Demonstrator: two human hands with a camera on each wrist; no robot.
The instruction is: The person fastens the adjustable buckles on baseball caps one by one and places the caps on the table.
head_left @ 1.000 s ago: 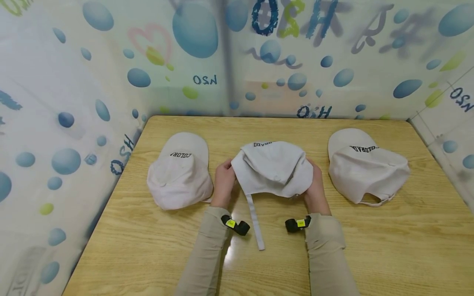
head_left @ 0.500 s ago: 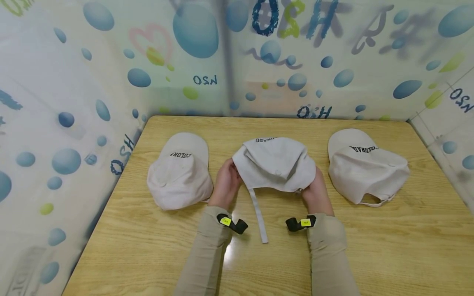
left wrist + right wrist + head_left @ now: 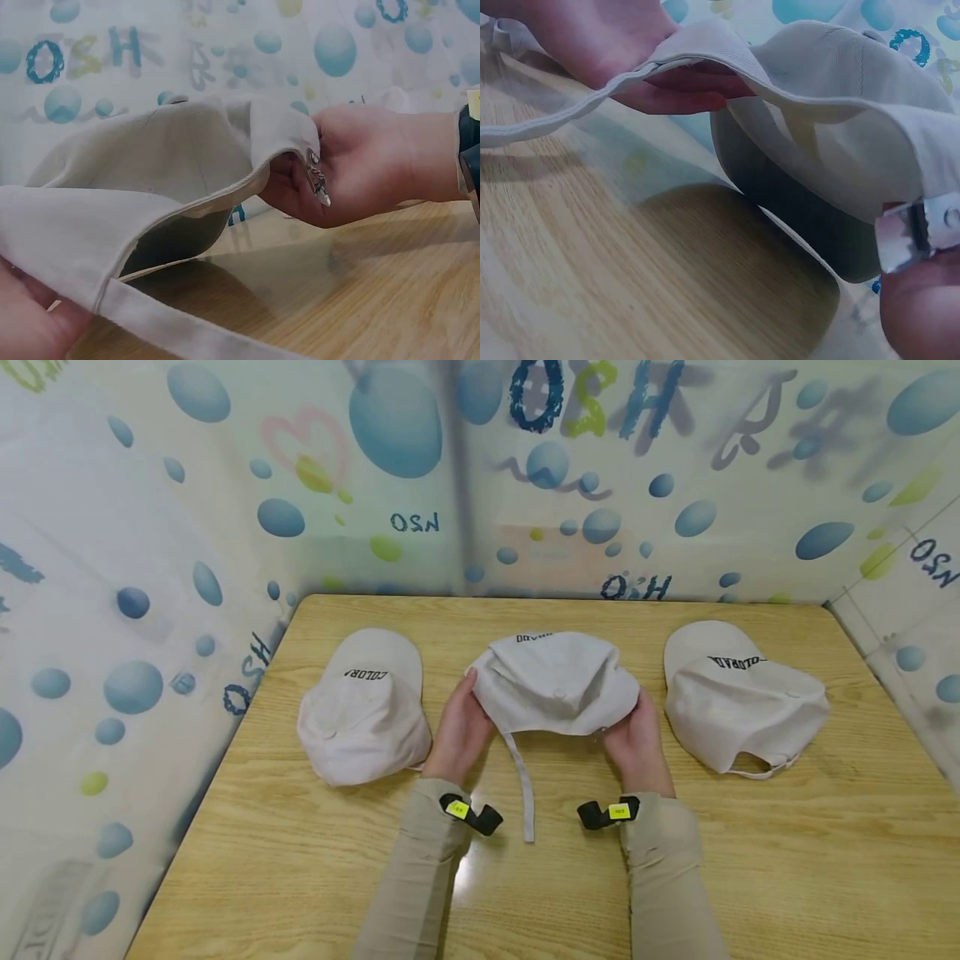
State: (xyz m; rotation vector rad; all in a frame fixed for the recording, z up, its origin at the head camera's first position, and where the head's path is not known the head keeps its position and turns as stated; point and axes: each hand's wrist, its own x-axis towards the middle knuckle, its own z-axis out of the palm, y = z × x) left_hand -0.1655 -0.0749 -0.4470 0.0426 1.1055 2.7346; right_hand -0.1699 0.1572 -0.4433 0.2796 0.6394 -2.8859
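Between both hands is an off-white baseball cap (image 3: 558, 681) with dark lettering at its far side. Its back strap (image 3: 527, 802) is unfastened and hangs down towards the table. My left hand (image 3: 459, 735) grips the cap's left edge, thumb on the outer cloth. On the right edge, my right hand (image 3: 639, 747) holds the cloth with fingers tucked inside it. A metal buckle (image 3: 317, 178) sits beside the right hand in the left wrist view. In the right wrist view the cap's dark-shaded brim (image 3: 795, 202) shows low over the wood, and the crown's inside faces the camera.
A second off-white cap (image 3: 363, 710) lies left of the hands, brim pointing away. To the right lies a third (image 3: 742, 702), its back strap fastened in a loop. All are on a wooden table (image 3: 300, 860), with a bubble-patterned wall sheet (image 3: 495, 468) behind.
The cap has moved slightly away from the body, its strap end rising with it. My left thumb now shows on the cap's left edge; the other two caps have stayed put.
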